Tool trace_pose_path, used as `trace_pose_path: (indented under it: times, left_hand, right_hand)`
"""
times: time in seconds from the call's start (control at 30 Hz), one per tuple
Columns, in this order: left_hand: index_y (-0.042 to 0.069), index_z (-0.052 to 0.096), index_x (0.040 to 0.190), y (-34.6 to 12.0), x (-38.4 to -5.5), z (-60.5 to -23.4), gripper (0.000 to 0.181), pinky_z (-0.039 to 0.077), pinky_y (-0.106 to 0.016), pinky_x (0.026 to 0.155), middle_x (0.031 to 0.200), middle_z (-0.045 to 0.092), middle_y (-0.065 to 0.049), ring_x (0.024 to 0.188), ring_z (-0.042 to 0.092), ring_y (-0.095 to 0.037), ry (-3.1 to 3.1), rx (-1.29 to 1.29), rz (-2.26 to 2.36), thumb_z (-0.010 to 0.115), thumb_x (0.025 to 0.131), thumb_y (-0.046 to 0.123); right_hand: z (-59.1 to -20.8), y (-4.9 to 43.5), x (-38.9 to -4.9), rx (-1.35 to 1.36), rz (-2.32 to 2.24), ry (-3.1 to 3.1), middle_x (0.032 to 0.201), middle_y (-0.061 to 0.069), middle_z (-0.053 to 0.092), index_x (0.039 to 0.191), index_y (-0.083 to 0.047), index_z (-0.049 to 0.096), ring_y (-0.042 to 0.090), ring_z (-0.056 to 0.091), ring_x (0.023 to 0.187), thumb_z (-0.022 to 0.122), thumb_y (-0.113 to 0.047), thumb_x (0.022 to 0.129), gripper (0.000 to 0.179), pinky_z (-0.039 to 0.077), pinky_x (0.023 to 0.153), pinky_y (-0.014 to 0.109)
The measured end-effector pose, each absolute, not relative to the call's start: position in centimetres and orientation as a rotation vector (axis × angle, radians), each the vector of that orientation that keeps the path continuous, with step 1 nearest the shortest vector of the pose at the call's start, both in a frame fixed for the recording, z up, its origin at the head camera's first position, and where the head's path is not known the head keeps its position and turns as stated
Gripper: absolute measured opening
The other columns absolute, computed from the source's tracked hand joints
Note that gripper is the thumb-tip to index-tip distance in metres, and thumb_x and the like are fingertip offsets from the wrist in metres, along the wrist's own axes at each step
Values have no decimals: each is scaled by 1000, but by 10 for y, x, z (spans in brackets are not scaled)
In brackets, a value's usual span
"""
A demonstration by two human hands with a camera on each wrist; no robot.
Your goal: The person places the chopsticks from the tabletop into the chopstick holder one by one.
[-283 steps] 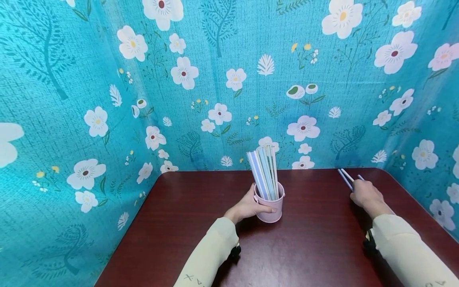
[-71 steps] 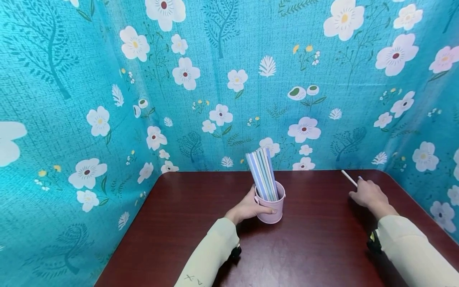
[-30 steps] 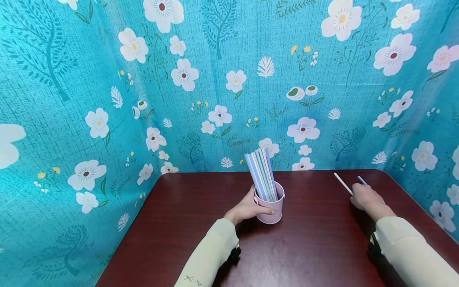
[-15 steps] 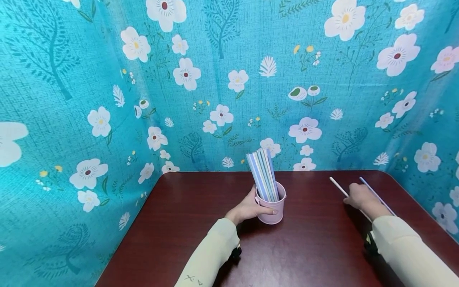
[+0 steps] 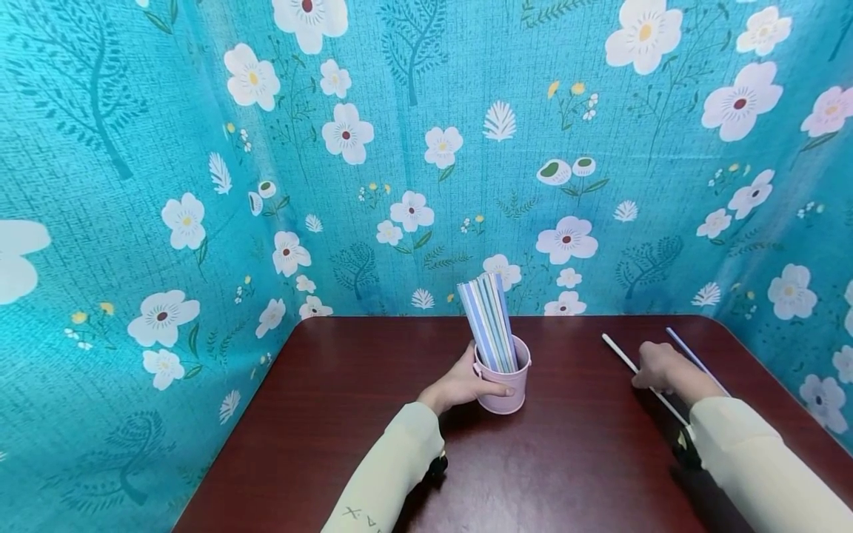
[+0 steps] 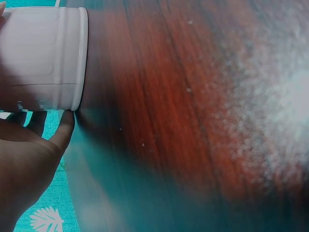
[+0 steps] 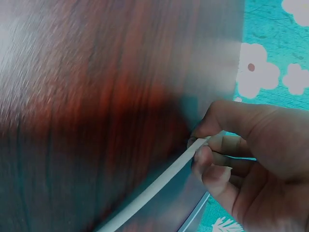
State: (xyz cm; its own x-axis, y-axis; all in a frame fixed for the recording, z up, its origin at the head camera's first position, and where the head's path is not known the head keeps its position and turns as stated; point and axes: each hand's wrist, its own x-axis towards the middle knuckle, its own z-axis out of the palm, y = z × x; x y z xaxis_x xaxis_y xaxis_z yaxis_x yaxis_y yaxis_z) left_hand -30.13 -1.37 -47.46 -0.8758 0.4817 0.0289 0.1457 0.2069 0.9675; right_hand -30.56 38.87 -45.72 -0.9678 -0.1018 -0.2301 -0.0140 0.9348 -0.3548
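My left hand (image 5: 460,381) grips the side of a small pink metal bucket (image 5: 501,392) standing on the table. Out of the bucket leans a bundle of long thin straws (image 5: 489,322), blue, white and pale green, tilted left. In the left wrist view the bucket (image 6: 41,58) appears sideways, fingers of the left hand (image 6: 29,159) against it. Over at the right, my right hand (image 5: 666,370) pinches a white straw (image 5: 620,352) low over the table; the right wrist view shows this straw (image 7: 154,186) between thumb and fingertips. A blue straw (image 5: 696,359) lies beyond that hand, partly hidden by the sleeve.
The dark red-brown table (image 5: 566,459) has a glossy top. A turquoise flowered cloth (image 5: 400,148) hangs behind it and along both sides, close to the table's edges. The right sleeve (image 5: 753,451) hides part of the table's right side.
The right hand has shifted the white straw left and nearer, away from the blue one. Earlier, more straws lay at the right; the bundle's makeup has changed. The left hand still holds the bucket.
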Motion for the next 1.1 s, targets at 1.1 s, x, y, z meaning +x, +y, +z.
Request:
trace_pose_path:
  times: [1.1]
  left_hand:
    - [28,29,152,-13,-303,-477,102,35,-38,114,143,48,7,126,51,-12,2198,618,1741,92,73,16]
  right_hand:
    - [-340,260,-282,-492,-1329,3205,82,9,75,103,-4,64,18,72,62,66,-21,101,18,55,63,26]
